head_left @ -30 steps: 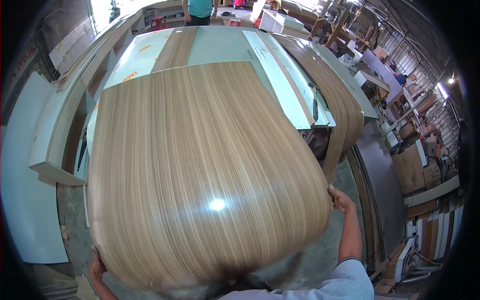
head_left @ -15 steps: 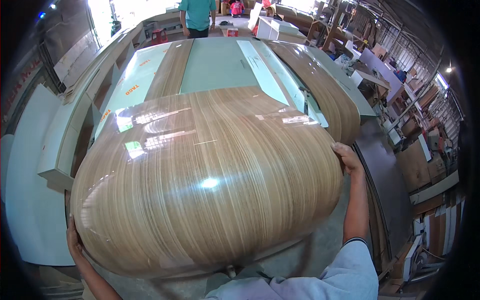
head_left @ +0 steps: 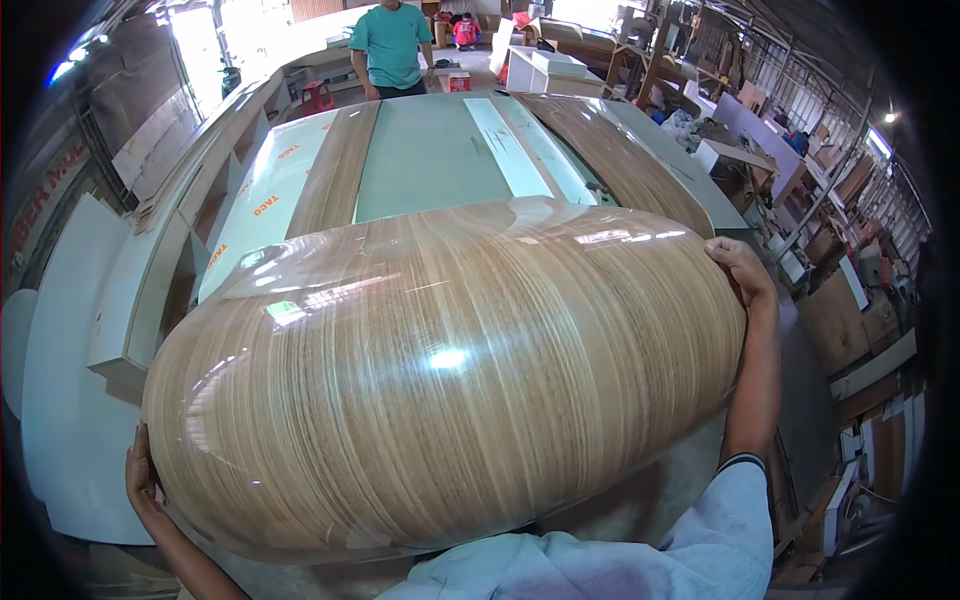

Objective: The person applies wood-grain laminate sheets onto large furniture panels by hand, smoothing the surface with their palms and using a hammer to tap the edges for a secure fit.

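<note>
A large glossy sheet of wood-grain laminate (head_left: 430,400) bows upward in front of me, its stripes running from far to near. My right hand (head_left: 745,270) is closed on the sheet's right edge near the far corner, the thumb resting on top. At the lower left my left hand (head_left: 145,468) grips the opposite edge, some of its fingers hidden behind the sheet. The sheet's far part lies over a long worktable (head_left: 415,165). Its near side curls down toward my body, and the underside is hidden.
Lengthwise on the table lie a wood-grain strip (head_left: 338,170), a white strip (head_left: 508,150) and another wood-grain sheet (head_left: 620,150). A person in a green shirt (head_left: 390,48) stands at the far end. A white cabinet frame (head_left: 140,310) lines the left; boards and offcuts (head_left: 880,450) crowd the right.
My right hand has moved up and to the right with the sheet's edge. The laminate bulges more, and its far edge appears nearer. My left hand keeps its hold, slightly shifted.
</note>
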The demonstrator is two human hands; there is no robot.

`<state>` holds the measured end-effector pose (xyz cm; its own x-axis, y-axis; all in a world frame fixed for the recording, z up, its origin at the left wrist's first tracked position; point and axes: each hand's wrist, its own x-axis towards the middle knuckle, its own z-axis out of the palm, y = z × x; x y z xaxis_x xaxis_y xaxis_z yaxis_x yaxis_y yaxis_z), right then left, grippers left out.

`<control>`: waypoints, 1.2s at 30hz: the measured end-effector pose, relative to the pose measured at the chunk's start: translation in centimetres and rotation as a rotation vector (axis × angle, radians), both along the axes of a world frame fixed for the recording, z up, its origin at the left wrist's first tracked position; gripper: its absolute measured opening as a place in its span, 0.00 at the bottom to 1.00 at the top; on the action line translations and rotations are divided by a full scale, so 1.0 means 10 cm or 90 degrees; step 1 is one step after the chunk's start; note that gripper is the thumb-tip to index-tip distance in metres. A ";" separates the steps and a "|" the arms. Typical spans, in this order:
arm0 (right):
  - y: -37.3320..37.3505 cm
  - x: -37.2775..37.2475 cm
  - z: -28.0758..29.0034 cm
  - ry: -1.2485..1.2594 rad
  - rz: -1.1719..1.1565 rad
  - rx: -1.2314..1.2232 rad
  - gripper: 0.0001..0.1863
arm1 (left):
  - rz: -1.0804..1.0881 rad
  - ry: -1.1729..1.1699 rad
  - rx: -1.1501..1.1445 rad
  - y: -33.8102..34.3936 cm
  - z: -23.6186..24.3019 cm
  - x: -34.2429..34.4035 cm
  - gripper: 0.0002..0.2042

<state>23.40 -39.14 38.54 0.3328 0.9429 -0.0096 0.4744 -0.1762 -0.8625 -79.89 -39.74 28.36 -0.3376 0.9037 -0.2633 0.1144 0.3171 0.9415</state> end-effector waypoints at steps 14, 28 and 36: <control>0.99 0.43 -1.84 -0.071 -0.141 -0.037 0.12 | 0.087 0.091 -0.041 1.64 -1.30 0.67 0.27; 1.26 0.39 -2.83 -0.165 -0.056 -0.203 0.16 | 0.132 0.319 -0.043 2.09 -1.76 0.62 0.32; 1.39 0.47 -2.85 -0.092 -0.069 -0.200 0.18 | 0.201 0.337 -0.015 2.31 -1.61 0.60 0.28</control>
